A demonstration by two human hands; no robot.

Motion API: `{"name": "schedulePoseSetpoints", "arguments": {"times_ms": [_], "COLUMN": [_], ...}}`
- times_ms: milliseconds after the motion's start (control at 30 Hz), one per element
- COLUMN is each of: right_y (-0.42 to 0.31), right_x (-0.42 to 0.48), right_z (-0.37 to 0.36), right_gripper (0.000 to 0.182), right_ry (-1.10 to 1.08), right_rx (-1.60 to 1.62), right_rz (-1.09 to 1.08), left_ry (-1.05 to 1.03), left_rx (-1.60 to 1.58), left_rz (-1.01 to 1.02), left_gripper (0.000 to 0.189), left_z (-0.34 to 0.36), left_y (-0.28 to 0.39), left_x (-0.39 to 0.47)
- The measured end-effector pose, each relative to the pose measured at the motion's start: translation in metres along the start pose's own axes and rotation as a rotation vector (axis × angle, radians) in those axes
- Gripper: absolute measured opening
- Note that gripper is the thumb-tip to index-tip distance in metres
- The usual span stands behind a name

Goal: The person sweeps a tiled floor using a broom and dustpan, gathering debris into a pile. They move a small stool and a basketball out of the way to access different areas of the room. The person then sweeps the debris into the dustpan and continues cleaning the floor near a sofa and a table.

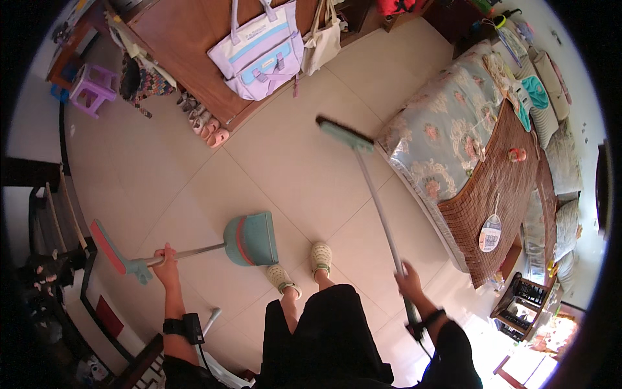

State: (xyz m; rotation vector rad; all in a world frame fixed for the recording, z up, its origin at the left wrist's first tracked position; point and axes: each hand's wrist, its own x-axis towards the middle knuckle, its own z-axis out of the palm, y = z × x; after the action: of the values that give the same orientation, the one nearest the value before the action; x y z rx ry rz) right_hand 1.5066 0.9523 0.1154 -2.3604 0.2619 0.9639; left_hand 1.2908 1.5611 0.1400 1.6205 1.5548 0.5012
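My left hand (166,266) is closed around the metal handle of a green dustpan (252,239) with a red band. The pan lies in front of my left clog, and a green and red T-shaped grip (116,253) tops its handle beyond my hand. My right hand (410,282) grips the upper part of a broom's long pole (379,206). The broom's green head with dark bristles (344,132) is at the tiled floor, left of the near corner of the bed or sofa cover; it looks slightly blurred.
A floral-covered seat or bed (432,131) with a brown mat runs along the right. Ahead stands a brown wooden cabinet (180,44) with a lilac bag (267,58) and a cream tote (321,46). Shoes (210,131) sit at its left edge; a purple stool (95,87) stands further left.
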Motion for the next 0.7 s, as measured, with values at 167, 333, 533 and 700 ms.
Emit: {"name": "schedulePoseSetpoints", "arguments": {"times_ms": [167,333,533,700], "right_y": [-0.112,-0.201,-0.237,-0.174], "right_x": [0.175,0.311,0.456,0.456], "right_z": [0.030,0.004,-0.019,0.038], "right_gripper": [0.053,0.050,0.035,0.056], "right_ry": [0.125,0.279,0.305,0.281], "right_rx": [0.306,0.272,-0.002,-0.199], "right_rz": [-0.100,-0.189,-0.109,-0.253], "left_ry": [0.017,0.086,0.179,0.150], "left_rx": [-0.044,-0.064,-0.044,-0.035], "left_rz": [-0.073,-0.081,-0.094,-0.077], "left_gripper": [0.027,0.025,0.021,0.022], "left_z": [0.000,0.011,0.024,0.033], "left_y": [-0.001,0.007,0.018,0.031], "left_x": [0.004,-0.009,-0.029,-0.029]}}
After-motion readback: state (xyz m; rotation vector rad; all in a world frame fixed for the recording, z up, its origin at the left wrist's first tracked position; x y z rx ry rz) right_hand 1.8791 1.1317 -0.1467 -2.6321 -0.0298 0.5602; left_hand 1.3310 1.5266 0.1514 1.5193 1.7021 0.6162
